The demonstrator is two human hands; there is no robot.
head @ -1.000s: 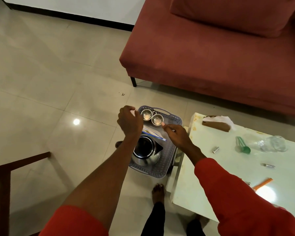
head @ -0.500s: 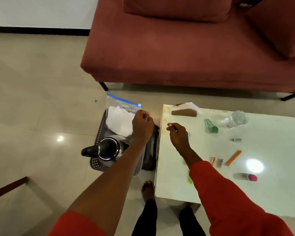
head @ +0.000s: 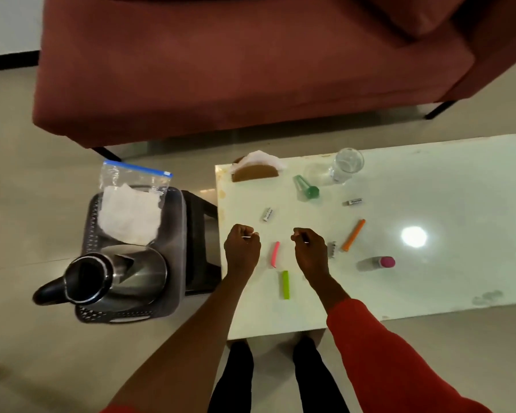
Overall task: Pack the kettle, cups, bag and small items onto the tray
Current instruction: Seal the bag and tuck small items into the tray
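A grey perforated tray [head: 179,234] sits on a dark stool to the left of the white table [head: 444,287]. The steel kettle [head: 113,278] stands at the tray's near end. A clear zip bag [head: 131,201] holding white tissue leans at its far end, and the cups are hidden. My left hand [head: 241,248] and my right hand [head: 310,251] hover over the table's left part, fingers curled, each pinching a thin white stick. Between them lie a pink clip [head: 275,254] and a green clip [head: 285,284].
On the table are an orange clip [head: 353,235], three small batteries [head: 267,214], a pink-capped tube [head: 376,262], a green cone [head: 306,187], a glass [head: 346,163] and a tissue holder [head: 255,171]. A red sofa [head: 251,70] stands behind it.
My left hand has left the bag, which now leans in the tray, and has moved right over the table. My right hand has slid a little further along the tabletop.
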